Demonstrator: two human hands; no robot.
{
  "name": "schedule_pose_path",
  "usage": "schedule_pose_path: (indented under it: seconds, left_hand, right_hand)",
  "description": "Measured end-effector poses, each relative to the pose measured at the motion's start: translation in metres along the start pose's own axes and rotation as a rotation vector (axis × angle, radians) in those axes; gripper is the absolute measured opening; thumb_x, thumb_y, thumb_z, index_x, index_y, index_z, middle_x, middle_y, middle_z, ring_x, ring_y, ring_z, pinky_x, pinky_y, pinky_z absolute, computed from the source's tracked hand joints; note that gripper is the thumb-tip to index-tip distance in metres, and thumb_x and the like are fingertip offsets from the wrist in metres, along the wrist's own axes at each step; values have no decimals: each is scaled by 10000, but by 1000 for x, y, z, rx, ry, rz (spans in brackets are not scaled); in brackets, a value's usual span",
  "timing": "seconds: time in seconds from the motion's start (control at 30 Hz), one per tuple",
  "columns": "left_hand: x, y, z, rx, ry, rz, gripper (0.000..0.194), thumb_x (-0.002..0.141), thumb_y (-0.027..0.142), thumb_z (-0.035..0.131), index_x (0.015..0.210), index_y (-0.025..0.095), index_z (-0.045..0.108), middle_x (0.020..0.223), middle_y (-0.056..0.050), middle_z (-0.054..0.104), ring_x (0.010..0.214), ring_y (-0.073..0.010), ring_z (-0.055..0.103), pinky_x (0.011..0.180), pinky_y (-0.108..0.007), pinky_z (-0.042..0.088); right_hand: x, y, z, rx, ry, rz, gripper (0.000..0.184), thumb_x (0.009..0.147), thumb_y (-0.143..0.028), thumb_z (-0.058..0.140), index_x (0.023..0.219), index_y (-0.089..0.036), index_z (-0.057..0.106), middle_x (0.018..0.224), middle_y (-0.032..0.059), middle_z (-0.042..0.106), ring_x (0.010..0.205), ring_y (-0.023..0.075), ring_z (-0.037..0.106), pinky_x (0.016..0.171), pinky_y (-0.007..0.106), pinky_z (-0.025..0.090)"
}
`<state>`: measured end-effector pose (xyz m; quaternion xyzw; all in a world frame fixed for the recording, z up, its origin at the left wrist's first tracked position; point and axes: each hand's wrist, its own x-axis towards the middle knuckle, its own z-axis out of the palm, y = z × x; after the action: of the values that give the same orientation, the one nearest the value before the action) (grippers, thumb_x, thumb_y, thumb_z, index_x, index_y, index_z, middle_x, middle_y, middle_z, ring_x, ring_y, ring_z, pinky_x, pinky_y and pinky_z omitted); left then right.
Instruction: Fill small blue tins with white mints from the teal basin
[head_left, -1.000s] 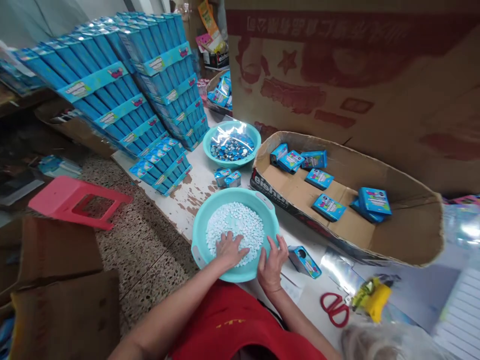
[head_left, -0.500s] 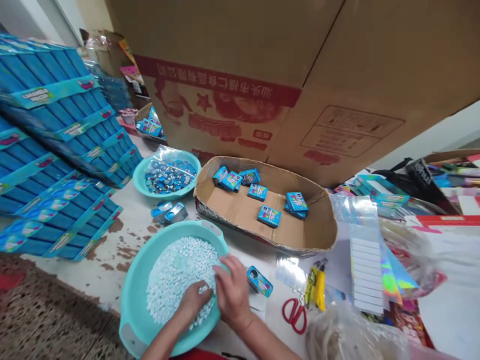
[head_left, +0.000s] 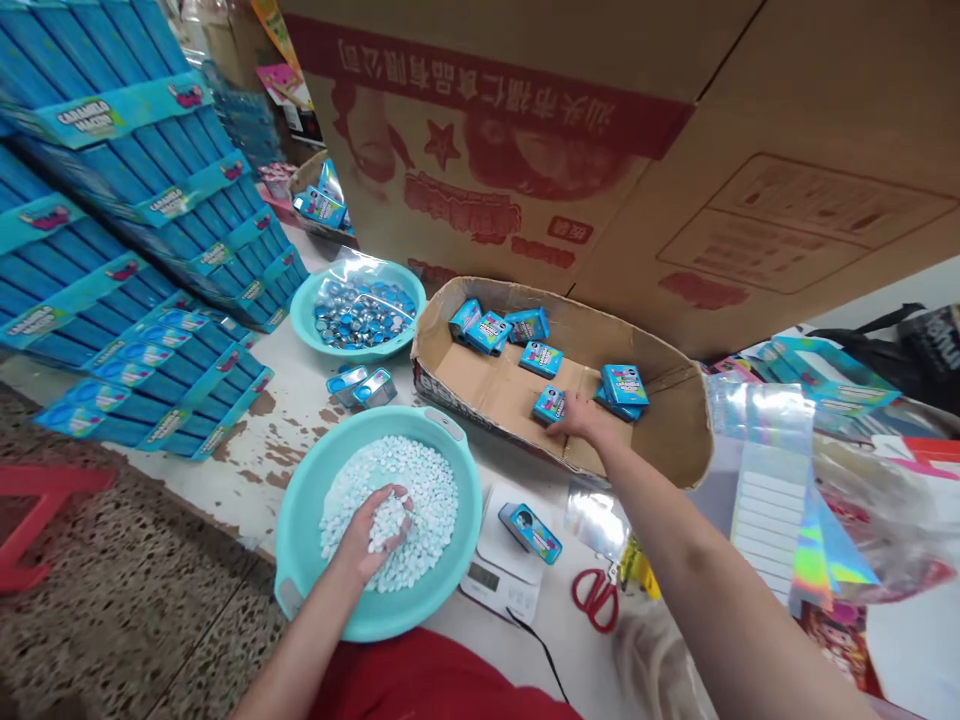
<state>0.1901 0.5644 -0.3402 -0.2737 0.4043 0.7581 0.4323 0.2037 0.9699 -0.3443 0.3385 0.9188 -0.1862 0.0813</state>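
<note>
My left hand (head_left: pixel 380 530) is cupped palm up in the turquoise basin (head_left: pixel 300 500), holding a heap of small white candies. More white candies (head_left: pixel 427 480) lie around it in the basin. In the shallow cardboard tray (head_left: pixel 495 390), my right hand (head_left: pixel 581 415) has its fingers closed around the right end of a small blue candy box (head_left: pixel 550 403). Other blue boxes (head_left: pixel 541 358) lie in the same tray, some stacked. A blue box with a round opening (head_left: pixel 531 532) lies on the white digital scale (head_left: pixel 487 585) between basin and tray.
Behind the basin stand a bowl of blue and silver lids (head_left: pixel 364 315) and two opened boxes (head_left: pixel 360 386). Stacked blue display cartons (head_left: pixel 165 200) rise at left. A large cardboard box (head_left: pixel 525 130) walls off the back. Red scissors (head_left: pixel 596 598) lie right of the scale.
My right hand has left the basin and reached into the cardboard tray to a blue box. My left hand has turned palm up with candies in it. The view has shifted, uncovering the scale.
</note>
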Motion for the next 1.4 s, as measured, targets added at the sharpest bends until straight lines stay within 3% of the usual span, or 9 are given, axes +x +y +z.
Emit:
schedule_pose_path:
  seconds: [0.13,0.23,0.4,0.53,0.67,0.8,1.0,1.13,1.4]
  left_hand:
    - [-2,7,4,-82,-99,15,225,752,319,604,906,162,557,769,-62,633,565,-168,612,339,-184,407]
    - [4,4,10,-104,20,-61,218,826,327,510,951,154,554,787,-81,639,596,-180,631,395,-221,467]
    - [10,-5,13,-113,4,-98,111,799,249,509,804,143,540,646,-53,590,443,-122,542,318,-151,315]
    - [7,-5,8,-120,19,-76,191,802,309,507,892,149,559,705,-68,626,506,-148,591,325,-155,330]
    - [2,0,4,-129,73,-65,154,797,298,502,725,162,500,524,-5,531,362,-89,459,295,-134,234]
    - [-23,14,13,-166,1,56,158,723,297,568,677,176,475,497,21,500,344,-82,423,292,-147,215]
    - [-51,21,39,-150,-25,475,252,612,345,660,633,166,483,552,30,513,438,-94,508,380,-180,355]
    - [-47,15,41,-27,131,696,231,639,346,640,631,150,517,642,16,555,499,-111,561,454,-216,419]
    - [-51,20,46,1,113,705,277,670,384,652,640,163,488,617,30,547,448,-85,505,429,-205,357]
  right_hand:
    - [-35,-21,-32,172,88,-152,888,521,-330,791,1293,-129,401,1244,161,500,1143,310,469,975,411,364]
    - [-93,-46,-43,685,58,-309,927,523,-401,797,1320,-209,366,1265,109,516,1114,286,512,956,418,403]
    - [-196,-85,-18,1370,-337,-255,656,564,-483,729,1146,-230,564,1106,94,638,1059,325,567,886,463,456]
    - [-229,-107,18,1636,-529,-195,599,583,-456,684,1128,-223,602,1061,113,662,1107,345,544,935,520,413]
    - [-231,-122,48,1566,-578,-137,519,661,-449,665,1114,-202,611,1070,110,660,1063,332,571,937,513,414]
    - [-230,-129,72,1198,-363,-250,411,670,-363,682,1038,-189,631,1062,82,655,1030,308,574,949,473,411]
    - [-239,-151,100,904,-206,-458,414,651,-217,608,1064,-211,590,1021,53,639,971,256,582,889,412,447]
    - [-245,-164,101,834,-92,-539,332,664,-269,672,989,-212,631,966,72,625,949,266,567,856,409,451]
    - [-245,-167,87,739,-89,-550,323,676,-213,622,998,-227,600,971,51,641,925,259,590,823,391,458]
